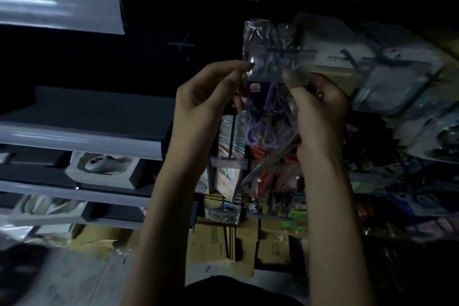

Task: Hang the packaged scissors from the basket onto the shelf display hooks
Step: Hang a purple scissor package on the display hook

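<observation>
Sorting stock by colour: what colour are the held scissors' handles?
The scissors have pale purple handles; best seen in the head view, though dim.

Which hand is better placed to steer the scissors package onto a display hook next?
Probably the left hand: its fingertips pinch the scissors package by its left edge, and the bare hook lies on its side. The right hand grips lower, supporting.
</observation>
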`<state>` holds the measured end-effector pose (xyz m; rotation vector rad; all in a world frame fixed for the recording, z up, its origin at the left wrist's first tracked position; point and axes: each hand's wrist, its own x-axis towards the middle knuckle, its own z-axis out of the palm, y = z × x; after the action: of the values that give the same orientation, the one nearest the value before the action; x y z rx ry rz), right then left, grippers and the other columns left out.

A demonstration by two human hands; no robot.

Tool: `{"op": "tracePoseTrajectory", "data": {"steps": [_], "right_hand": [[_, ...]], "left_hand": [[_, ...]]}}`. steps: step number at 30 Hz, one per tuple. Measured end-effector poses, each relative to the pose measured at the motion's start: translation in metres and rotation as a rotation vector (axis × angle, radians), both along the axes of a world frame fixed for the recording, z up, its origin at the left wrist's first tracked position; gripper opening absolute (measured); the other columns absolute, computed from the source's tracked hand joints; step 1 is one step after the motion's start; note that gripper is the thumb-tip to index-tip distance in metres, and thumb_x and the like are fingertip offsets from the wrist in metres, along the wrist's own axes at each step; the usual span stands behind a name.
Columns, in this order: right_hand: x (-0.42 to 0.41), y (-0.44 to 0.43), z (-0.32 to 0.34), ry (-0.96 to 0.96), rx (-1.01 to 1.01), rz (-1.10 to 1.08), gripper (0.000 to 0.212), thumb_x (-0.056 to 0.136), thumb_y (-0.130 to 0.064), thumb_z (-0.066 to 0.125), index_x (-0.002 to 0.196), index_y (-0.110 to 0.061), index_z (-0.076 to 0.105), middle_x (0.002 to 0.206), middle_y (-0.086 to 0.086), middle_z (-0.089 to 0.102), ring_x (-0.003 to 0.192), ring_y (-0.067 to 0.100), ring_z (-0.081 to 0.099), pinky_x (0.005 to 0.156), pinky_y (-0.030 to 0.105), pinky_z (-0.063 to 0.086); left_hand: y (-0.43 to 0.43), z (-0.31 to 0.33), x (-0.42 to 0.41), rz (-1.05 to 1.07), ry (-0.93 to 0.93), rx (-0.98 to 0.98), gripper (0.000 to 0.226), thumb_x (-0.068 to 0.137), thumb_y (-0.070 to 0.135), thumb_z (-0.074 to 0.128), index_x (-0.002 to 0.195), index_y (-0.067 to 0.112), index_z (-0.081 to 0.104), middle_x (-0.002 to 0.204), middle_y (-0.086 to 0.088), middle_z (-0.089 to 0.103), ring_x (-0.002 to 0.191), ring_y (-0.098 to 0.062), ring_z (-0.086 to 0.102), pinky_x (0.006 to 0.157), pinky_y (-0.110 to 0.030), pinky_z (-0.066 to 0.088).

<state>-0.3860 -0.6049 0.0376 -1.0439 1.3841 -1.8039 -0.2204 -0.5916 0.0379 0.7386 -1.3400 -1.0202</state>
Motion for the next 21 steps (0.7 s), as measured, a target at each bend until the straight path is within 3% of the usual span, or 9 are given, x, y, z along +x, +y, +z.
{"op": "tracePoseTrajectory", "data": {"steps": [3, 6, 10, 14, 17, 19, 21], "right_hand": [[-0.004, -0.001, 0.005, -0.009, 0.045, 0.022, 0.011, 0.088, -0.033, 0.08, 0.087, -0.022, 0.077, 0.081, -0.014, 0.075, 0.081, 0.0, 0.068, 0.071, 0.02, 0.053], [-0.008, -0.002, 0.008, -0.004, 0.099, 0.048, 0.01, 0.089, -0.033, 0.08, 0.087, -0.024, 0.077, 0.081, -0.015, 0.075, 0.08, 0.0, 0.067, 0.071, 0.025, 0.048], [-0.01, -0.003, 0.01, -0.057, 0.147, 0.077, 0.008, 0.088, -0.034, 0.08, 0.085, -0.027, 0.077, 0.084, -0.014, 0.076, 0.086, 0.005, 0.069, 0.074, 0.03, 0.049], [-0.011, -0.001, 0.008, -0.049, 0.173, 0.114, 0.01, 0.092, -0.033, 0.076, 0.088, -0.024, 0.075, 0.051, -0.021, 0.058, 0.051, -0.006, 0.054, 0.061, 0.026, 0.039], [-0.012, 0.002, 0.006, -0.041, 0.207, 0.144, 0.006, 0.092, -0.036, 0.076, 0.086, -0.033, 0.076, 0.071, -0.027, 0.071, 0.065, -0.014, 0.064, 0.077, 0.032, 0.053], [-0.012, 0.005, 0.005, -0.031, 0.223, 0.156, 0.004, 0.091, -0.035, 0.077, 0.087, -0.033, 0.076, 0.081, -0.026, 0.075, 0.076, -0.014, 0.067, 0.087, 0.032, 0.055], [-0.014, 0.008, 0.003, -0.017, 0.235, 0.148, 0.002, 0.089, -0.031, 0.078, 0.09, -0.029, 0.079, 0.086, -0.018, 0.078, 0.082, -0.006, 0.071, 0.082, 0.029, 0.056]], "left_hand": [[-0.005, -0.013, -0.002, 0.094, 0.006, 0.066, 0.018, 0.107, 0.01, 0.056, 0.113, 0.014, 0.073, 0.094, -0.014, 0.07, 0.086, -0.024, 0.065, 0.081, -0.033, 0.054], [-0.011, -0.028, -0.008, 0.177, -0.016, 0.114, 0.015, 0.104, 0.017, 0.065, 0.117, 0.016, 0.072, 0.106, -0.014, 0.073, 0.102, -0.029, 0.072, 0.088, -0.038, 0.059], [-0.018, -0.048, -0.016, 0.155, -0.033, 0.188, 0.022, 0.099, 0.022, 0.072, 0.121, 0.018, 0.072, 0.109, -0.004, 0.076, 0.106, -0.022, 0.073, 0.09, -0.038, 0.059], [-0.015, -0.06, -0.019, 0.137, -0.058, 0.217, 0.019, 0.097, 0.013, 0.074, 0.116, 0.015, 0.072, 0.101, -0.005, 0.076, 0.094, -0.016, 0.073, 0.079, -0.026, 0.055], [-0.011, -0.064, -0.018, 0.137, 0.014, 0.228, 0.016, 0.094, 0.007, 0.074, 0.11, 0.009, 0.072, 0.092, -0.004, 0.074, 0.085, -0.014, 0.071, 0.074, -0.023, 0.055], [-0.008, -0.064, -0.018, 0.126, 0.086, 0.255, 0.016, 0.092, 0.005, 0.073, 0.108, 0.007, 0.071, 0.088, 0.001, 0.073, 0.085, -0.011, 0.072, 0.075, -0.021, 0.056], [-0.006, -0.063, -0.017, 0.122, 0.126, 0.277, 0.017, 0.091, 0.005, 0.074, 0.108, 0.005, 0.07, 0.089, 0.0, 0.073, 0.088, -0.013, 0.072, 0.077, -0.021, 0.057]]}}
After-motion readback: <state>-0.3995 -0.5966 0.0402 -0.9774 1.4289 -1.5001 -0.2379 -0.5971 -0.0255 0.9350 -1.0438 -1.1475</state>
